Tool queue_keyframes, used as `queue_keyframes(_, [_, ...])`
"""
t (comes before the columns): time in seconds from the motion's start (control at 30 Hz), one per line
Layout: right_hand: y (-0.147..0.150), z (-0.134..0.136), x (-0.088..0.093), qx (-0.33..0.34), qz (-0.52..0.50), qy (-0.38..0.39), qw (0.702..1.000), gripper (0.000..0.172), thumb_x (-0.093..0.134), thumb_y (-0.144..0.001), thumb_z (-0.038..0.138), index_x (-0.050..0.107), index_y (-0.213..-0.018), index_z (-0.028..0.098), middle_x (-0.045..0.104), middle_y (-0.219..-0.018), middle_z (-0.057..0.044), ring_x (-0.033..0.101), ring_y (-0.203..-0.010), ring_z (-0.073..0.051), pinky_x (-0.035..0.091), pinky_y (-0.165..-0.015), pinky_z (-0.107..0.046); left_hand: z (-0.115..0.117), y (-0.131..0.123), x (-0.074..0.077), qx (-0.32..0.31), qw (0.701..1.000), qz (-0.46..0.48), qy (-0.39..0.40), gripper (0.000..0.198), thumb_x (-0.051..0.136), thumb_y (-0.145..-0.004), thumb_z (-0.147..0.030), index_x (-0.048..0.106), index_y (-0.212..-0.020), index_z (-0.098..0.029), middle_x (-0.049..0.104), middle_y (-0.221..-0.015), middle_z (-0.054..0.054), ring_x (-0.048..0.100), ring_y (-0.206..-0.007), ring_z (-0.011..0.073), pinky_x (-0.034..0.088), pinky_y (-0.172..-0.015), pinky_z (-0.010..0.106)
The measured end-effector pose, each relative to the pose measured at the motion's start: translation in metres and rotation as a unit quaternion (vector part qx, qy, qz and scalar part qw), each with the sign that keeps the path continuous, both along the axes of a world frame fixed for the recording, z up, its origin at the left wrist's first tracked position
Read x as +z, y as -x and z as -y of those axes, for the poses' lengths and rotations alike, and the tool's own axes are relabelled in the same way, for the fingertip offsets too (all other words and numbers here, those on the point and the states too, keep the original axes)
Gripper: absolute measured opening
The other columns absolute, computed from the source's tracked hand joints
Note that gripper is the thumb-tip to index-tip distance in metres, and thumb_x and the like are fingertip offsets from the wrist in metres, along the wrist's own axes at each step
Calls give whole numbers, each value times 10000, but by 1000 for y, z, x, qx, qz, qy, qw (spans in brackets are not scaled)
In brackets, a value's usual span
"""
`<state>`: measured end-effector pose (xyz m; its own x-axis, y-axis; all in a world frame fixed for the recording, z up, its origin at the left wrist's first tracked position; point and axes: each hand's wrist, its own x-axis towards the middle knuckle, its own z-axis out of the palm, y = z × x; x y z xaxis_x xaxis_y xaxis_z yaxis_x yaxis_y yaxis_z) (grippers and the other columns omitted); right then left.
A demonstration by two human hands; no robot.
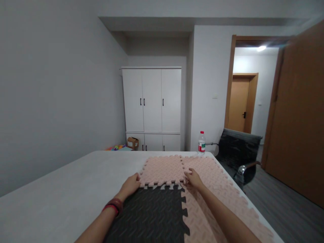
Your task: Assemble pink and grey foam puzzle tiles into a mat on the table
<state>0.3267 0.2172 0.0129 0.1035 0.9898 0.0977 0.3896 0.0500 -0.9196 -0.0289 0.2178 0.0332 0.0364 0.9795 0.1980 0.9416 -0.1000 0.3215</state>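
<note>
A pink foam mat tile [163, 169] with toothed edges lies at the far side of the mats, with a narrow toothed gap between its near edge and the black foam tile [152, 212]. My left hand [131, 185] is closed on its near left corner, thumb on top. At the near right corner, my right hand [194, 178] has its fingertips on the edge, beside the seam with the pink tiles on the right [206, 168]. My right forearm covers part of those right-hand tiles. Along its right side, the black tile's teeth lie over the neighbouring pink foam.
The mats rest on a white table [73, 182]. A water bottle with a red cap [201, 143] stands near the table's far right corner. Beyond the right edge is a black office chair [238, 152]. A cardboard box [133, 143] sits past the far edge, before a white cabinet [153, 101].
</note>
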Motion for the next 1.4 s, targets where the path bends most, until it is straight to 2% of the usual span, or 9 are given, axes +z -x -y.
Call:
queue_keyframes(0.13, [16, 1, -14, -6, 107, -52, 993, 362, 486, -760, 348, 559, -1057, 155, 627, -952, -88, 597, -840, -177, 440, -745, -266, 1, 0, -16, 45, 998, -42, 10, 301, 472, -883, -411, 572, -972, -142, 613, -920, 35, 587, -826, 153, 475, -769, 362])
queue_keyframes(0.23, [24, 10, -19, -3, 179, -103, 978, 341, 529, -730, 327, 585, -1020, 155, 583, -1043, -117, 533, -1007, -229, 383, -876, -302, 9, -7, -26, 67, 994, -86, -13, 376, 396, -897, -424, 541, -1070, -123, 603, -1042, 100, 560, -969, 210, 414, -861, 406])
queue_keyframes(0.33, [28, 17, -21, 2, 230, -135, 964, 333, 494, -774, 349, 582, -1041, 172, 566, -1051, -122, 491, -1056, -248, 349, -916, -324, 18, -16, -32, 71, 988, -131, -42, 440, 342, -888, -386, 507, -1158, -81, 542, -1203, 181, 461, -1145, 278, 293, -971, 451])
queue_keyframes(0.57, [28, 23, -17, 22, 304, -157, 939, 305, 466, -819, 395, 590, -1011, 193, 578, -1020, -103, 493, -1014, -241, 351, -877, -322, 34, -26, -26, 102, 972, -189, -96, 441, 259, -876, -298, 566, -1106, -82, 575, -1116, 202, 475, -1089, 317, 233, -955, 504])
queue_keyframes(0.8, [28, 28, -14, 40, 337, -179, 924, 341, 457, -836, 456, 621, -998, 205, 590, -1000, -84, 488, -992, -217, 342, -857, -298, 41, -33, -24, 145, 963, -200, -106, 414, 254, -870, -251, 612, -1014, -103, 607, -985, 183, 543, -935, 317, 293, -856, 526])
queue_keyframes(1.07, [27, 26, -15, 65, 358, -174, 915, 412, 443, -847, 453, 583, -1154, 217, 577, -1103, -88, 468, -1045, -222, 325, -897, -311, 37, -34, -29, 182, 960, -194, -86, 422, 274, -873, -266, 559, -1161, -149, 565, -1142, 187, 477, -1085, 325, 254, -912, 555])
queue_keyframes(1.17, [27, 27, -15, 63, 356, -173, 916, 402, 445, -848, 433, 577, -1161, 218, 576, -1099, -85, 468, -1046, -219, 326, -899, -308, 36, -34, -30, 178, 961, -195, -85, 446, 263, -873, -245, 526, -1215, -134, 529, -1220, 202, 434, -1150, 342, 226, -938, 569])
queue_keyframes(1.27, [27, 28, -14, 58, 352, -173, 918, 372, 457, -843, 401, 588, -1137, 215, 579, -1081, -83, 471, -1042, -214, 330, -894, -298, 37, -33, -30, 143, 964, -204, -93, 451, 247, -871, -181, 522, -1224, -126, 536, -1236, 179, 400, -1200, 312, 166, -1001, 537])
queue_keyframes(1.4, [28, 25, -17, 53, 347, -174, 920, 362, 467, -837, 364, 585, -1141, 207, 582, -1063, -85, 474, -1040, -211, 333, -887, -288, 37, -32, -29, 99, 967, -210, -100, 471, 230, -865, -112, 502, -1249, -141, 571, -1204, 155, 481, -1119, 270, 164, -1016, 510])
